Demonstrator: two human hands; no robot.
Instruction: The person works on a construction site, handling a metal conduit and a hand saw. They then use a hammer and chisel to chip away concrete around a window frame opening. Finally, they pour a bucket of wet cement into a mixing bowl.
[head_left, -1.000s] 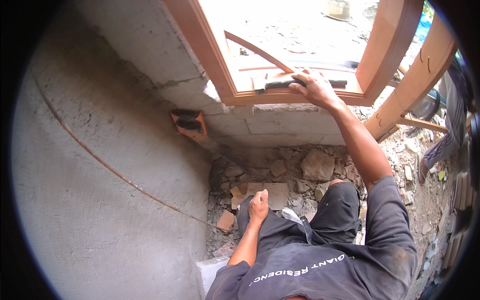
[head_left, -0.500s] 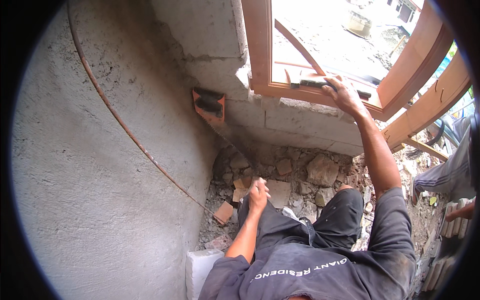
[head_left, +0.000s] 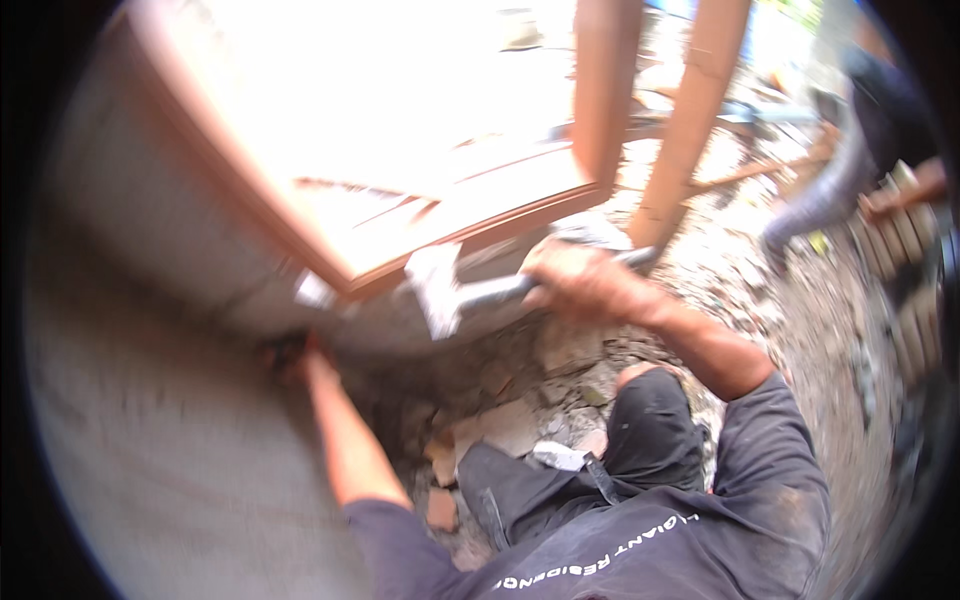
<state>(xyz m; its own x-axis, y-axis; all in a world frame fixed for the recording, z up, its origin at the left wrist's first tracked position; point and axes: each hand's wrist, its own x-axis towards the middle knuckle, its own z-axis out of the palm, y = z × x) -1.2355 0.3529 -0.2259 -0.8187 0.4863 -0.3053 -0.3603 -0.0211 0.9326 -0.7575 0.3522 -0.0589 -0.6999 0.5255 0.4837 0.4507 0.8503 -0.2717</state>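
My right hand (head_left: pixel 580 280) is closed around the grey handle of a hammer (head_left: pixel 495 292), held level just below the wooden window frame (head_left: pixel 480 232). The hammer's head (head_left: pixel 435 290) is a pale blur pointing left. My left hand (head_left: pixel 318 365) reaches to the wall corner at the dark handle of the handsaw (head_left: pixel 288 350). Motion blur smears its fingers, so their grip cannot be made out. The saw's blade does not show clearly.
A rough grey wall (head_left: pixel 200 450) rises close on my left. Stones and broken brick (head_left: pixel 500 425) lie around my knees. A wooden post (head_left: pixel 690 130) slants beyond the frame. At the right, another person's leg (head_left: pixel 830 190) is near stacked ribbed pieces (head_left: pixel 910 240).
My right hand has lifted the hammer off the window sill and brought it nearer. My left hand has moved from my thigh up to the saw's handle. The view has turned right.
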